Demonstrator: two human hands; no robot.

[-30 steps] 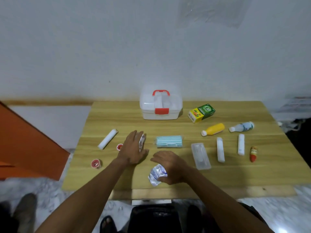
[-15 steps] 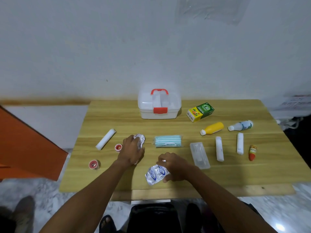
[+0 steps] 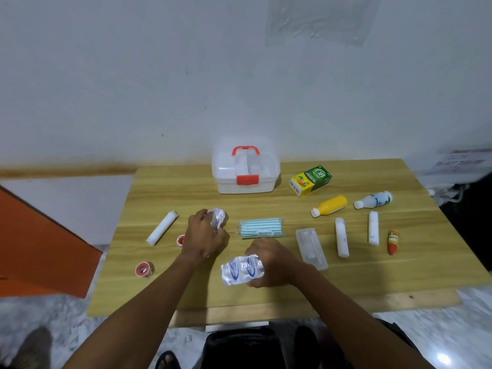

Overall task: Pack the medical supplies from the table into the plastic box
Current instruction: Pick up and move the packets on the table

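Note:
The white plastic box (image 3: 246, 170) with a red handle and red latch stands closed at the back middle of the wooden table (image 3: 186, 187). My left hand (image 3: 203, 234) grips a crumpled silver foil pack (image 3: 218, 218) just above the table. My right hand (image 3: 269, 262) holds a silver blister pack with blue print (image 3: 241, 270) near the front edge. A striped green-and-white pack (image 3: 261, 228) lies between the hands and the box. A clear flat case (image 3: 311, 247) lies right of my right hand.
On the left lie a white gauze roll (image 3: 162, 228) and two red tape rolls (image 3: 143, 269) (image 3: 181, 239). On the right are a green-yellow carton (image 3: 311, 180), a yellow bottle (image 3: 330, 206), a white bottle (image 3: 373, 200), two white rolls (image 3: 341, 237) (image 3: 373, 228) and a small red tube (image 3: 393, 242).
My left hand has closed around the foil pack and raised it. My right hand has lifted the blister pack off the table and turned it flatter.

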